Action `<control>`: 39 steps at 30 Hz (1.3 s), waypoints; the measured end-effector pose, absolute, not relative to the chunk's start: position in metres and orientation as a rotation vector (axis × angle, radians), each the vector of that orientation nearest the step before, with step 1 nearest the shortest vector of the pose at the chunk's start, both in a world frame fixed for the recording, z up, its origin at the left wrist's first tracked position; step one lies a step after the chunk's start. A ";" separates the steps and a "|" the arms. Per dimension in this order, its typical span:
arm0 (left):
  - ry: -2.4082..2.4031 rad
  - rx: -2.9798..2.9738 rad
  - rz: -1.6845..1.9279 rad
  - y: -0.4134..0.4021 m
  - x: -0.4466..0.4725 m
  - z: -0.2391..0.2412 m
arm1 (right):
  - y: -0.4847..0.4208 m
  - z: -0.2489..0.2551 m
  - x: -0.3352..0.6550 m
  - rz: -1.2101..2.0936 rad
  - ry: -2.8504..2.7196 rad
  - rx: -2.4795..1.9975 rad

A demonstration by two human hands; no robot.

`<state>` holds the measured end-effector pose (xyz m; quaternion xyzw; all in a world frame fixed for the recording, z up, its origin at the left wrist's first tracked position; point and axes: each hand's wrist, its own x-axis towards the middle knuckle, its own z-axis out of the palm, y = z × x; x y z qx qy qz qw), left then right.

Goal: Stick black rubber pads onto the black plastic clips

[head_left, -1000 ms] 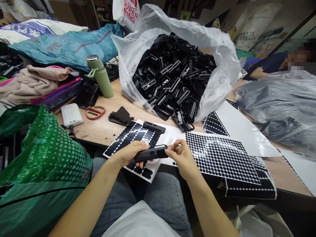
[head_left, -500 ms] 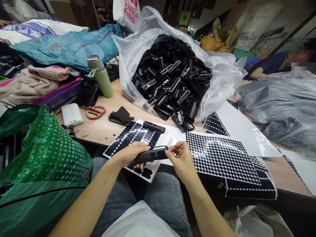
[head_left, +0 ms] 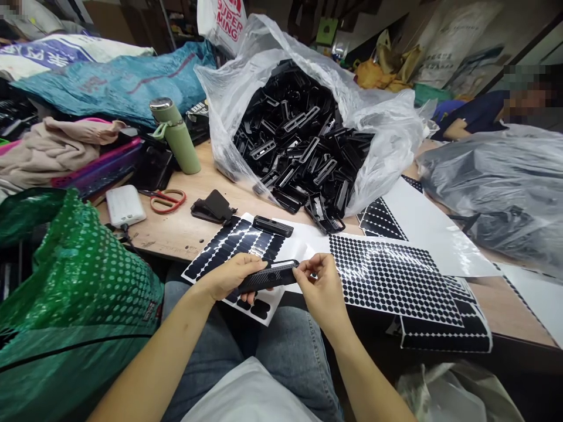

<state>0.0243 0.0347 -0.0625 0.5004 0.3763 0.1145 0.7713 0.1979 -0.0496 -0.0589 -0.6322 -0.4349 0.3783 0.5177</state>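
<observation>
A long black plastic part (head_left: 268, 277) with a carbon-fibre pattern lies across my hands above my lap. My left hand (head_left: 231, 275) is closed round its left end, thumb on top and fingers beneath. At the right end, my right hand (head_left: 320, 281) pinches the edge with thumb and forefinger; anything small between the fingertips is hidden. Under and behind the part is a sheet of black oblong stickers (head_left: 224, 243). A similar black part (head_left: 272, 226) rests on that sheet. Right of my hands lies a sheet of round black dots (head_left: 391, 275).
A clear plastic bag (head_left: 222, 123) full of black plastic parts (head_left: 303, 135) stands open behind. On the left are red-handled scissors (head_left: 169, 201), a white power bank (head_left: 126, 205), a green flask (head_left: 180, 140) and a green sack (head_left: 88, 275). A person (head_left: 475, 114) sits far right.
The view has shifted slightly. Both hands keep the same grip on the black plastic part, with hardly any visible movement.
</observation>
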 end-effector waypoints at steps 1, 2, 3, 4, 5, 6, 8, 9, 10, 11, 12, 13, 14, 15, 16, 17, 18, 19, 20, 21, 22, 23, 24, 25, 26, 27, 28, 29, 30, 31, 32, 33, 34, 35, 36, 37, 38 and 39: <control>0.816 1.087 0.249 0.034 0.024 -0.063 | -0.050 -0.059 0.196 0.900 -1.044 -1.520; 0.814 1.090 0.248 0.034 0.024 -0.064 | -0.050 -0.060 0.195 0.893 -1.043 -1.520; 0.813 1.093 0.245 0.034 0.025 -0.065 | -0.049 -0.060 0.194 0.884 -1.045 -1.518; 0.812 1.097 0.239 0.034 0.025 -0.066 | -0.048 -0.061 0.194 0.864 -1.046 -1.522; 0.815 1.098 0.235 0.034 0.025 -0.067 | -0.047 -0.063 0.195 0.830 -1.044 -1.538; 0.822 1.097 0.233 0.034 0.026 -0.068 | -0.045 -0.066 0.199 0.779 -1.040 -1.569; 0.849 1.085 0.236 0.035 0.027 -0.071 | -0.042 -0.075 0.213 0.636 -1.047 -1.683; 0.871 1.078 0.245 0.036 0.028 -0.072 | -0.042 -0.080 0.222 0.573 -1.081 -1.762; 0.896 1.071 0.256 0.037 0.029 -0.073 | -0.042 -0.086 0.232 0.538 -1.146 -1.845; 0.917 1.064 0.264 0.039 0.030 -0.074 | -0.043 -0.092 0.241 0.536 -1.238 -1.921; 0.936 1.059 0.267 0.040 0.031 -0.074 | -0.045 -0.098 0.248 0.557 -1.341 -1.983; 0.949 1.057 0.264 0.042 0.032 -0.074 | -0.047 -0.103 0.253 0.587 -1.432 -2.029; 0.957 1.055 0.258 0.043 0.033 -0.074 | -0.049 -0.108 0.257 0.609 -1.491 -2.062; 0.958 1.054 0.247 0.044 0.035 -0.074 | -0.051 -0.112 0.258 0.608 -1.519 -2.089; 0.955 1.055 0.237 0.044 0.037 -0.074 | -0.051 -0.115 0.258 0.589 -1.528 -2.111; 0.950 1.059 0.229 0.044 0.038 -0.074 | -0.051 -0.118 0.257 0.564 -1.528 -2.132; 0.944 1.062 0.223 0.044 0.040 -0.074 | -0.050 -0.120 0.255 0.545 -1.532 -2.146; 0.939 1.062 0.218 0.044 0.041 -0.074 | -0.048 -0.121 0.255 0.535 -1.542 -2.154; 0.940 1.058 0.213 0.044 0.043 -0.073 | -0.047 -0.121 0.255 0.537 -1.553 -2.152; 0.946 1.051 0.210 0.044 0.044 -0.073 | -0.046 -0.120 0.255 0.546 -1.556 -2.145; 0.954 1.041 0.208 0.044 0.044 -0.073 | -0.045 -0.117 0.255 0.565 -1.541 -2.135; 0.958 1.033 0.206 0.044 0.045 -0.073 | -0.045 -0.112 0.255 0.596 -1.512 -2.115; 0.955 1.027 0.204 0.044 0.046 -0.073 | -0.045 -0.106 0.254 0.646 -1.469 -2.077; 0.948 1.026 0.202 0.044 0.047 -0.073 | -0.046 -0.098 0.252 0.711 -1.417 -2.022; 0.937 1.028 0.197 0.043 0.048 -0.073 | -0.047 -0.088 0.248 0.776 -1.370 -1.950; 0.926 1.030 0.193 0.043 0.049 -0.073 | -0.048 -0.079 0.242 0.828 -1.339 -1.866; 0.919 1.027 0.190 0.043 0.050 -0.073 | -0.048 -0.070 0.235 0.864 -1.331 -1.780; 0.917 1.021 0.190 0.043 0.052 -0.073 | -0.048 -0.061 0.228 0.881 -1.341 -1.708; 0.917 1.014 0.192 0.042 0.053 -0.073 | -0.048 -0.055 0.221 0.880 -1.362 -1.656; 0.918 1.009 0.196 0.041 0.054 -0.072 | -0.046 -0.050 0.214 0.869 -1.386 -1.625; 0.918 1.007 0.202 0.041 0.055 -0.072 | -0.045 -0.047 0.208 0.858 -1.405 -1.610; 0.920 1.009 0.208 0.040 0.056 -0.071 | -0.043 -0.046 0.204 0.854 -1.415 -1.610; 0.921 1.013 0.213 0.040 0.056 -0.070 | -0.042 -0.045 0.201 0.851 -1.419 -1.616; 0.921 1.018 0.216 0.039 0.056 -0.069 | -0.041 -0.046 0.199 0.844 -1.421 -1.623; 0.919 1.020 0.216 0.039 0.056 -0.068 | -0.040 -0.047 0.199 0.838 -1.424 -1.628; 0.916 1.021 0.216 0.039 0.057 -0.067 | -0.039 -0.048 0.199 0.833 -1.424 -1.633; 0.911 1.021 0.217 0.038 0.057 -0.066 | -0.039 -0.050 0.200 0.826 -1.423 -1.636; 0.906 1.021 0.216 0.038 0.057 -0.065 | -0.039 -0.051 0.200 0.820 -1.420 -1.639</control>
